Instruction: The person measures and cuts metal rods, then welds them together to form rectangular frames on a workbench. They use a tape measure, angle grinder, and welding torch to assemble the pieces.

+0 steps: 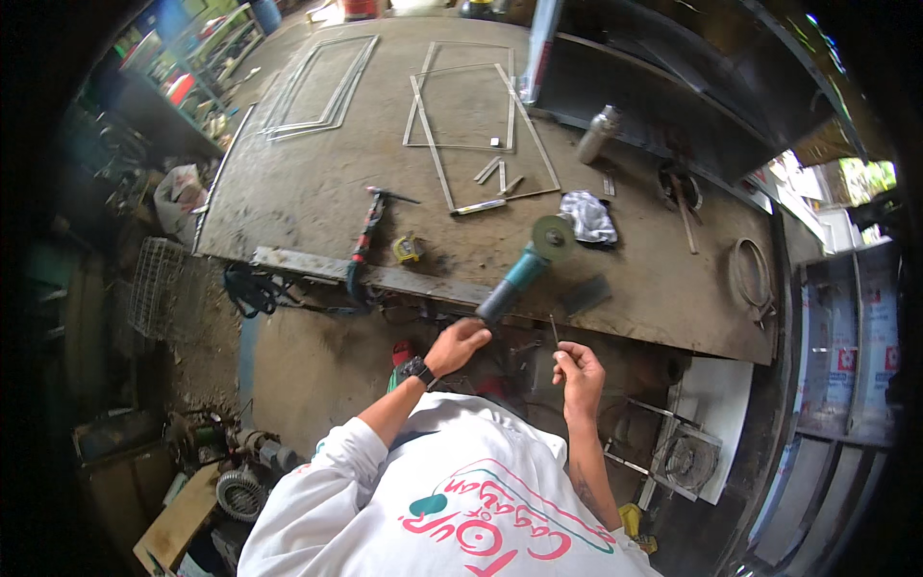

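Note:
My left hand (458, 347), with a dark watch on its wrist, is closed at the rear end of a teal and grey angle grinder (519, 276). The grinder points away to the right over the bench's near edge, its round disc (553, 238) at the far end. To its right, my right hand (580, 373) pinches a thin, short rod (554, 330) that stands up from the fingertips. Just beyond the rod, a dark flat plate (586, 294) lies on the bench. A crumpled white and grey cloth (588, 218) rests beside the disc.
The workbench (317, 197) carries thin metal frames (411, 111), a welding torch (363, 240), a yellow tape measure (408, 250), a steel bottle (598, 135) and a coiled ring (751, 274). A wire basket (157, 287) stands left. A fan unit (690, 460) sits low right.

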`<state>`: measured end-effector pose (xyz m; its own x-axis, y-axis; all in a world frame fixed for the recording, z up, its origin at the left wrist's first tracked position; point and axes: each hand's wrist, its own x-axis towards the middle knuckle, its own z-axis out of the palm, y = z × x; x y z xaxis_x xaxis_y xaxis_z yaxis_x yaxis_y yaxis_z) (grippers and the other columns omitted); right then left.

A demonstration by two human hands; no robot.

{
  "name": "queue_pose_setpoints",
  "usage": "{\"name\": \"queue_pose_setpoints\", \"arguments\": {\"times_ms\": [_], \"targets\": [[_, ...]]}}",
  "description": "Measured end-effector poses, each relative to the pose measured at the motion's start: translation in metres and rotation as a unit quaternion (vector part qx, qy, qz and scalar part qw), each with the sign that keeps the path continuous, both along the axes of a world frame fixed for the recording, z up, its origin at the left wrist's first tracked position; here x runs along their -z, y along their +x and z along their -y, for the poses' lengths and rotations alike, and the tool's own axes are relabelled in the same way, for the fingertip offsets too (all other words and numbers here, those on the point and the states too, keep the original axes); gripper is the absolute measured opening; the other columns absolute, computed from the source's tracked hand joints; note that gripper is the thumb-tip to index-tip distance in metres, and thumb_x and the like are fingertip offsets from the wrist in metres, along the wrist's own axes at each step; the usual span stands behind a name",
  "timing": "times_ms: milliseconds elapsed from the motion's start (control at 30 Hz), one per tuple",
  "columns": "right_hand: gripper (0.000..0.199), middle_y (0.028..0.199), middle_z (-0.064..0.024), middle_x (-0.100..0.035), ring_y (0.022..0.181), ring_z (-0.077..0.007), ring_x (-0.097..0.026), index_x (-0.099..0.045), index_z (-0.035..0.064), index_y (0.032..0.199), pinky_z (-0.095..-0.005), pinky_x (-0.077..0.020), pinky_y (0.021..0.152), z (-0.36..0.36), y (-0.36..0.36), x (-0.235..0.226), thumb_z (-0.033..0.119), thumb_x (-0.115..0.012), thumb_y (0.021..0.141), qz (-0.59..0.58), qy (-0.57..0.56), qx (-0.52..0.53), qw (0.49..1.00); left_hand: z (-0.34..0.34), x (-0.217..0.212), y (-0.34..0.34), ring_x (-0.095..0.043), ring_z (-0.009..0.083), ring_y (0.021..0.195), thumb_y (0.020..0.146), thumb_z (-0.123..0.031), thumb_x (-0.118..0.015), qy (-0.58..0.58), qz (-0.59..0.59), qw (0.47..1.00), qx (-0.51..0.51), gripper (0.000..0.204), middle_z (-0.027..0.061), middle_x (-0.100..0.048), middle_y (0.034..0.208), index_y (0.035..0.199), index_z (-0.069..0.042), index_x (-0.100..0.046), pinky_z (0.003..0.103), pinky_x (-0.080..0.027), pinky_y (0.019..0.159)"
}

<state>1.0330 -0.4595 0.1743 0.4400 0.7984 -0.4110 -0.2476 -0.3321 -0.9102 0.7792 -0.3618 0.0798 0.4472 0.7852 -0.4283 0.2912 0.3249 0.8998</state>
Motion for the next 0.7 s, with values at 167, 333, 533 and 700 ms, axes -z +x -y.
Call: {"name": "queue_pose_setpoints", "arguments": {"times_ms": [167,333,533,700], "targets": [[0.023,0.098,-0.0087,-0.073,0.08,-0.0115,-0.069,-0.064,-0.0027,0.12,-0.0269,-0.0593,0.067,-0.064,-0.108,0.006,0.001,-0.07,0.098,-0.034,0.016,-0.123,0.992,0.003,-0.065,-0.047,-0.066,0.0228,0.127,0.114,-0.028,-0.055,-0.277,0.286,0.915,-0.063,0.049,0.0117,-0.067,0.142,0.156,-0.002,-0.052,0.037,-0.052,0.11],[0.012,0.093,-0.0057,-0.072,0.083,-0.0106,-0.07,-0.062,-0.0007,0.107,-0.0269,-0.0578,0.076,-0.144,-0.205,0.042,0.001,-0.07,0.099,0.026,0.059,-0.174,0.983,-0.062,-0.053,-0.114,-0.068,0.0213,0.122,0.113,-0.024,-0.055,-0.315,0.326,0.874,-0.177,0.048,0.01,-0.068,0.136,0.156,-0.004,-0.05,0.038,-0.055,0.107],[0.014,0.09,-0.0061,-0.072,0.077,-0.0174,-0.075,-0.066,-0.0004,0.106,-0.0347,-0.0608,0.073,-0.263,-0.318,0.085,0.009,-0.073,0.097,0.019,0.006,-0.269,0.963,-0.16,-0.034,-0.247,-0.073,0.0232,0.113,0.111,-0.02,-0.059,-0.261,0.299,0.852,-0.341,0.02,0.009,-0.075,0.119,0.125,-0.006,-0.064,0.04,-0.058,0.103],[0.031,0.117,-0.0151,-0.069,0.114,-0.04,-0.066,-0.065,0.0047,0.119,-0.0515,-0.0532,0.098,-0.398,-0.324,0.138,0.005,-0.066,0.088,0.55,0.077,-0.231,0.799,-0.22,-0.03,-0.374,-0.072,0.0247,0.112,0.112,-0.018,-0.057,-0.225,0.265,0.838,-0.42,0.017,0.0094,-0.073,0.118,0.127,-0.01,-0.061,0.042,-0.062,0.096]]}}
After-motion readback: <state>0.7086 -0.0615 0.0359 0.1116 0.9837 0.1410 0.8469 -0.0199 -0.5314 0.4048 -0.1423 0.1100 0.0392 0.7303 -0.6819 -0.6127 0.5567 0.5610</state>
